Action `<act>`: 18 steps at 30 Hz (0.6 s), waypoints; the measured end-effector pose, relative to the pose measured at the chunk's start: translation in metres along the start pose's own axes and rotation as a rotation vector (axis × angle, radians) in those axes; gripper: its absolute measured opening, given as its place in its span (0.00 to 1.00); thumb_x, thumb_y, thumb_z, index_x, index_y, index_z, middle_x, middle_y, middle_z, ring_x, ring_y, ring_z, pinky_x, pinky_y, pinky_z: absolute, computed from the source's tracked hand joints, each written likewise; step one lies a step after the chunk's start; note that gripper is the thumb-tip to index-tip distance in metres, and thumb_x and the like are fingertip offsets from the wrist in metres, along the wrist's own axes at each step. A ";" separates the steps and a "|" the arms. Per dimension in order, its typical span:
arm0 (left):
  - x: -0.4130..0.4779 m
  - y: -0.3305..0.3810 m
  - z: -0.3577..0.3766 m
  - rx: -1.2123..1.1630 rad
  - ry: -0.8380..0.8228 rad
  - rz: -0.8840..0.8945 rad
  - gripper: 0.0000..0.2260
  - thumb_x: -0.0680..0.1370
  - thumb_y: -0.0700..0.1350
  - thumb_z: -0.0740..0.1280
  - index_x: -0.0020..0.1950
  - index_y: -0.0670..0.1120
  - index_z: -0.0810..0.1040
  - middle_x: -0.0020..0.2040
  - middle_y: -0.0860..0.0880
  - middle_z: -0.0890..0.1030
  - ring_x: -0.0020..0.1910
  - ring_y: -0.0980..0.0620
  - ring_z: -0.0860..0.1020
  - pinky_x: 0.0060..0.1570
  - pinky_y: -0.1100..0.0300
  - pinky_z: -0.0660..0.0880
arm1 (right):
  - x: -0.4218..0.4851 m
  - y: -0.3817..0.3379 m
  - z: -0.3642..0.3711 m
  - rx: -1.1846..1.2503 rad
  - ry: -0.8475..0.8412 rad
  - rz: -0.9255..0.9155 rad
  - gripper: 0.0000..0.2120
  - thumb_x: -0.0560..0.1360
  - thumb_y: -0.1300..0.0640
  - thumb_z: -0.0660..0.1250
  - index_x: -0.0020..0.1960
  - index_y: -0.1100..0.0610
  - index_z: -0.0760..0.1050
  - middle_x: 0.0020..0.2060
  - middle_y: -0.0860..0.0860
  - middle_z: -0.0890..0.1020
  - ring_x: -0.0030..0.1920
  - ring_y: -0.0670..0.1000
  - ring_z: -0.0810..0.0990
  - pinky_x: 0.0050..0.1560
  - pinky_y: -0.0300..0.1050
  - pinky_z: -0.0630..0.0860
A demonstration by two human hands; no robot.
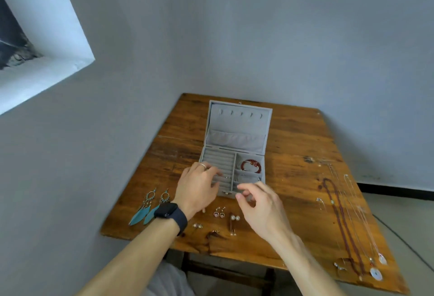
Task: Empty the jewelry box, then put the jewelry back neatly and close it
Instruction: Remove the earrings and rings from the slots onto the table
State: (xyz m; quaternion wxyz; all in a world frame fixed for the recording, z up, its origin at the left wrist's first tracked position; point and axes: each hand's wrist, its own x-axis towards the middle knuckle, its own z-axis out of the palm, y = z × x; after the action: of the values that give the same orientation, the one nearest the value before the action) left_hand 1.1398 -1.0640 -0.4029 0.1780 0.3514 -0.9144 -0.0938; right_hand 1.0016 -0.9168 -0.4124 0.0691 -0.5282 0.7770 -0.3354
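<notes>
A grey velvet jewelry box stands open on the wooden table, lid upright. A red bead bracelet lies in its top right compartment. My left hand, wearing a ring and a dark watch, rests its fingers on the ring rolls at the box's left side. Just in front of the box's lower right corner hovers my right hand, fingers loosely curled, thumb and forefinger close together; whether they pinch something small I cannot tell.
Two teal feather earrings lie at the left front. Small earrings, pearl studs and other small pairs sit between my wrists. Several long necklaces stretch along the table's right side. Walls close in at the back and left.
</notes>
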 end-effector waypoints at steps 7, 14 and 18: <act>0.031 0.010 0.017 0.057 -0.099 -0.010 0.14 0.81 0.52 0.63 0.67 0.60 0.77 0.63 0.52 0.78 0.65 0.50 0.71 0.63 0.52 0.69 | 0.059 0.004 0.014 -0.267 -0.107 -0.073 0.16 0.80 0.48 0.63 0.65 0.50 0.78 0.55 0.47 0.77 0.58 0.49 0.74 0.54 0.41 0.76; 0.031 0.005 0.023 0.015 -0.052 -0.038 0.10 0.80 0.54 0.65 0.60 0.58 0.82 0.58 0.54 0.80 0.61 0.51 0.74 0.59 0.54 0.71 | 0.071 0.011 0.016 -0.274 -0.142 -0.050 0.17 0.79 0.45 0.65 0.66 0.47 0.78 0.55 0.46 0.77 0.59 0.49 0.72 0.55 0.43 0.76; 0.028 0.003 0.024 -0.080 -0.048 -0.077 0.08 0.80 0.53 0.67 0.56 0.57 0.83 0.55 0.55 0.81 0.58 0.53 0.75 0.56 0.54 0.74 | 0.072 0.011 0.018 -0.263 -0.140 -0.036 0.18 0.78 0.46 0.66 0.66 0.47 0.78 0.57 0.47 0.77 0.61 0.50 0.73 0.56 0.45 0.76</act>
State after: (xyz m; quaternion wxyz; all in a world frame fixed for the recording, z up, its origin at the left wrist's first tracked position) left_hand 1.1091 -1.0800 -0.4168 0.1664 0.3765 -0.8996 -0.1456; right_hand 0.9704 -0.9850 -0.4149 0.0472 -0.5685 0.7980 -0.1943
